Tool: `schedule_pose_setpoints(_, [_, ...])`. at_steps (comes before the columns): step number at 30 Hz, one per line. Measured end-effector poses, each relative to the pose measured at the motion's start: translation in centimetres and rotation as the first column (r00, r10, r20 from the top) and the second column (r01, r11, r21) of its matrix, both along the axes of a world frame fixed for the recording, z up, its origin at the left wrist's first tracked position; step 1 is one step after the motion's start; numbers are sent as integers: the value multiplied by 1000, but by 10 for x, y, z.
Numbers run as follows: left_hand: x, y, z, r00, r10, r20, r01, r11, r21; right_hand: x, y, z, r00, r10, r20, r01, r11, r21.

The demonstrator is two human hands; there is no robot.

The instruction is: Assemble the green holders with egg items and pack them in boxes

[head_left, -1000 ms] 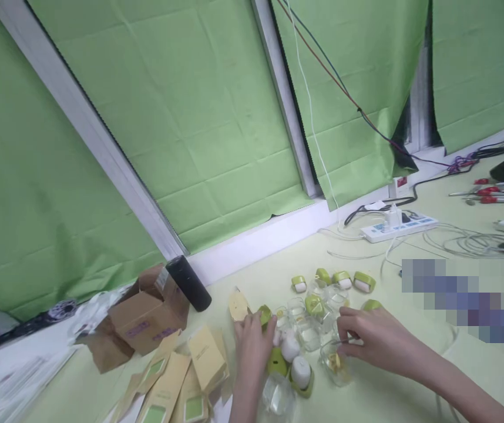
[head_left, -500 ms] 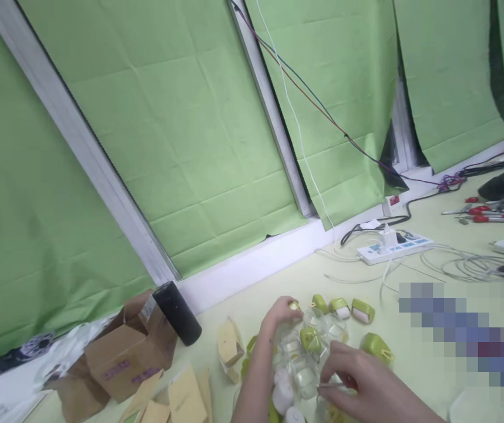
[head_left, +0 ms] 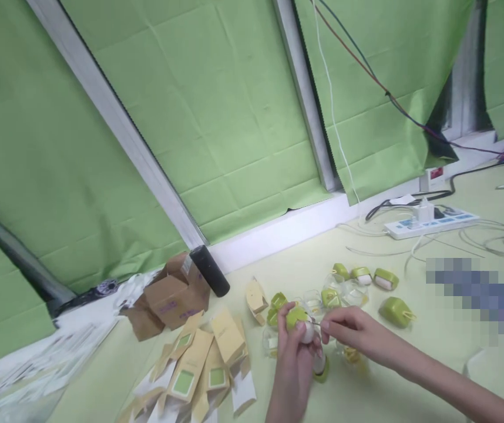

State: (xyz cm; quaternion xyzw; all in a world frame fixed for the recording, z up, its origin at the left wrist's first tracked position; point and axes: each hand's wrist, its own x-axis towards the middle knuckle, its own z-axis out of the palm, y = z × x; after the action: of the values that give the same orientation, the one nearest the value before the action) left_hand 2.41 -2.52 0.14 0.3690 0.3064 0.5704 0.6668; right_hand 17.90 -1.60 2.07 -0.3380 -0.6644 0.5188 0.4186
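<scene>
My left hand (head_left: 294, 346) is wrapped round a small green and white case (head_left: 296, 317), its fingers closed on it. Close by on the right, my right hand (head_left: 344, 326) pinches a thin tool (head_left: 315, 322), whose tip reaches the case. Around the hands lie several green cases, among them one with a yellow loop (head_left: 396, 312) to the right and one with a white part (head_left: 386, 279) at the back. Clear plastic shells (head_left: 354, 293) lie behind the hands.
Opened yellowish boxes (head_left: 194, 365) pile up at the left. Behind them stand a brown carton (head_left: 177, 302) and a black cylinder (head_left: 210, 271). A power strip (head_left: 432, 224) with cables lies at the back right, below green wall sheets (head_left: 243, 106).
The view has turned left and down. My left hand has come back from the pile and now holds a green and white case up near my right hand, which still holds the thin tool.
</scene>
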Motion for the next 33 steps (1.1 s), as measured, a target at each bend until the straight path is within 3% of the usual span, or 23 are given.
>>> schedule_pose_setpoints(4, [-5,-12,-19,999,43,11,-43,999,2,-8,-5,-3,994,99,-37,-100,995,-19])
schedule_pose_setpoints(7, [-6,-13,-26,997,74,32,-75,997,5,-7,-4,-15,997,74,6,-73,997,-38])
schedule_pose_setpoints(11, [-7,-14,-27,991,130,21,-130,991,18,-5,-2,-25,982,-36,186,40,999,-17])
schedule_pose_setpoints(16, [-7,-16,-27,987,155,-46,-155,988,4,-7,-6,-21,978,-33,205,31,999,11])
schedule_pose_setpoints(24, [-6,-18,-33,972,195,-129,-190,981,47,-10,-12,-26,996,-27,88,34,996,-81])
schedule_pose_setpoints(29, [-10,-21,-28,962,173,-213,-157,984,89,-13,-17,-27,997,-43,-68,32,986,-161])
schedule_pose_setpoints(33, [-13,-22,-22,944,187,-272,-157,979,128,-15,-21,-27,994,-52,-100,30,977,-210])
